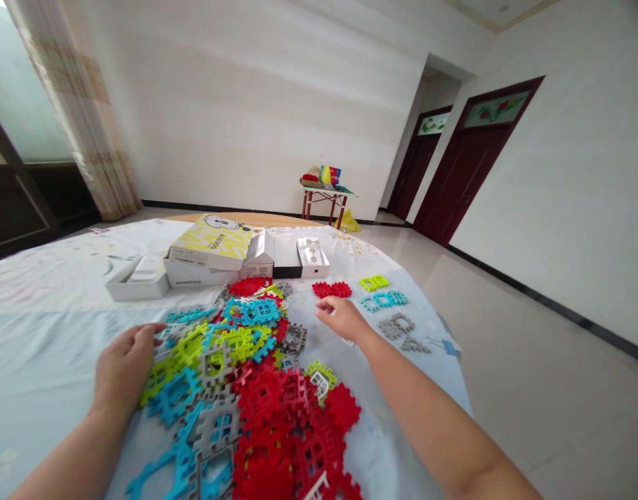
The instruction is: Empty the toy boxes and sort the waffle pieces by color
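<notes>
A large heap of toothed plastic building panels (261, 396) in red, blue, lime green, grey and white runs down the middle of the table. At its left edge is my left hand (127, 361), its fingers bent together against the light blue and white pieces (170, 332); what they grip is hidden. My right hand (344, 318) hovers right of the heap with loosely bent, slightly parted fingers and nothing visible in them. Just beyond its fingertips lie joined red panels (332, 289). Further right sit lime green panels (374, 282), blue panels (384, 300) and grey panels (397, 325).
A yellow and white box (212, 239) lies on other cartons behind the heap. An open white box (137, 279) stands left of them, a small white box (313, 255) to the right. The round table's cloth (42, 361) reaches its right edge. A small side table (326, 191) stands by the wall.
</notes>
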The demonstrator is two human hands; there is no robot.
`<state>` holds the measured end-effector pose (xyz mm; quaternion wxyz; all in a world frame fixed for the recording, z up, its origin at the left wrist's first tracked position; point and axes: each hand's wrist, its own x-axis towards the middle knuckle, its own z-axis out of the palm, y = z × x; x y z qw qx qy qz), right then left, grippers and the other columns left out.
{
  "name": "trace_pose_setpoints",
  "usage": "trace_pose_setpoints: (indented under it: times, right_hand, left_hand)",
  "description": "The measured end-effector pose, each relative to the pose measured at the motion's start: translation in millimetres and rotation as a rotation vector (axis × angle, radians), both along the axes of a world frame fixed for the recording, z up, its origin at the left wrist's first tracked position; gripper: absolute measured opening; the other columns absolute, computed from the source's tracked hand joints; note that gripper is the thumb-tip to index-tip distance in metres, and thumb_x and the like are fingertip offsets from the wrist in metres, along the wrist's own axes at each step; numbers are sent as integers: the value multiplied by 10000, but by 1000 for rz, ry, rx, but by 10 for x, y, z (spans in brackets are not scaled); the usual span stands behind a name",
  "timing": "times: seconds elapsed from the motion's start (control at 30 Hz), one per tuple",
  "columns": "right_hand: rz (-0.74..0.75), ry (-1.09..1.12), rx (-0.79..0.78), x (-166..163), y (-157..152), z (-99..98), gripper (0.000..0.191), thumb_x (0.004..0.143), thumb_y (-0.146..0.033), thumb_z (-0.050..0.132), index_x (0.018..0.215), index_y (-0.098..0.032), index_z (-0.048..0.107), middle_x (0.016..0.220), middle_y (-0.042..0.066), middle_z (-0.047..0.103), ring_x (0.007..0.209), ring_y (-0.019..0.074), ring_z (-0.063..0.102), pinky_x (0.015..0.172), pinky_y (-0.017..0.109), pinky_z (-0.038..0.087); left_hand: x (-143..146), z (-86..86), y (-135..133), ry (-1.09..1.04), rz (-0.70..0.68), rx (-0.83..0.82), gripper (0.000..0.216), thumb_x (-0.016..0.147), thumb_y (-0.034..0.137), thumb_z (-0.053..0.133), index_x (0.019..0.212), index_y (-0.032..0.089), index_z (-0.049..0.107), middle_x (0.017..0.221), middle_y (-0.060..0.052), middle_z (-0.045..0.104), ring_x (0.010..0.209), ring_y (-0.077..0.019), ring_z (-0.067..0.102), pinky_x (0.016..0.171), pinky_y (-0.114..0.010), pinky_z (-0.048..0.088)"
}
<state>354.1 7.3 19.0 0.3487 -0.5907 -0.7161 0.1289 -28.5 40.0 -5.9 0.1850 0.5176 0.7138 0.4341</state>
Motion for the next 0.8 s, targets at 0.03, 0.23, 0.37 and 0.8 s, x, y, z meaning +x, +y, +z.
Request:
trace_pose_setpoints:
  times: [0.03, 0.23, 0.37, 0.8]
  right_hand:
    - [25, -20, -17, -92, -43, -15, 216, 764, -319, 585, 910, -185, 669, 845, 41, 683, 729, 164, 599, 704, 286, 459]
    - [36, -54, -84, -320, -149, -105, 161, 679, -316, 678, 796, -206, 688, 713, 16, 662, 689, 183, 591, 650, 290, 432]
    - [31, 22, -115, -316, -186, -111, 122, 688, -313, 659, 737, -202, 672, 698, 4, 666, 648, 156, 587, 602, 262, 434]
    - [-38, 445, -2, -126, -389, 97, 179, 691, -303, 635, 795, -159, 609, 721, 12, 638, 662, 126, 580, 649, 258, 466]
  left_hand:
    - [3, 6, -3, -1, -4, -1, 396, 767, 389, 379, 938, 173, 664, 699, -40, 641, 752, -204, 583, 629, -276, 407]
    - [-2, -18, 29, 5, -16, 8, 404, 765, 385, 385, 954, 165, 666, 694, -40, 650, 736, -206, 595, 610, -274, 407]
    - [0, -19, 34, 2, -25, 28, 415, 761, 384, 381, 952, 157, 671, 686, -46, 655, 731, -213, 599, 608, -279, 413]
    - [-1, 7, 15, 11, -35, 28, 437, 751, 384, 382, 977, 150, 673, 715, -58, 668, 745, -216, 597, 600, -278, 412]
